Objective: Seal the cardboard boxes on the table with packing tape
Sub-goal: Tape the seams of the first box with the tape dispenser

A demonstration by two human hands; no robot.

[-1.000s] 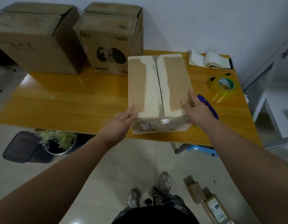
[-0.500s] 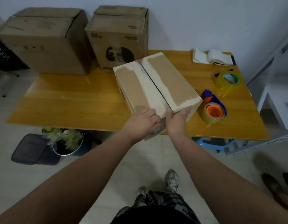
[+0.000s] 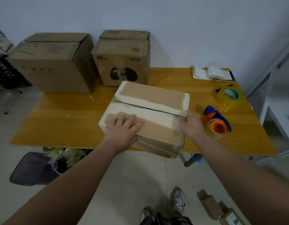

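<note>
A brown cardboard box [image 3: 155,101] with whitish torn patches lies near the front edge of the wooden table [image 3: 67,120], its flap seam running left to right. My left hand [image 3: 124,129] rests flat on the near flap, fingers spread. My right hand [image 3: 191,125] presses against the box's right end. A tape dispenser [image 3: 217,125] with an orange core and blue handle sits just right of my right hand. A loose roll of clear tape [image 3: 229,96] lies farther back on the right.
Two larger cardboard boxes [image 3: 54,65] [image 3: 124,59] stand at the back of the table against the wall. An open notebook [image 3: 212,74] lies at the back right. On the floor are a dark bin [image 3: 31,168] and small cartons [image 3: 220,210].
The box has been turned so its seam runs crosswise instead of toward me. My left hand moved onto the top flap and my right hand to the box's right end.
</note>
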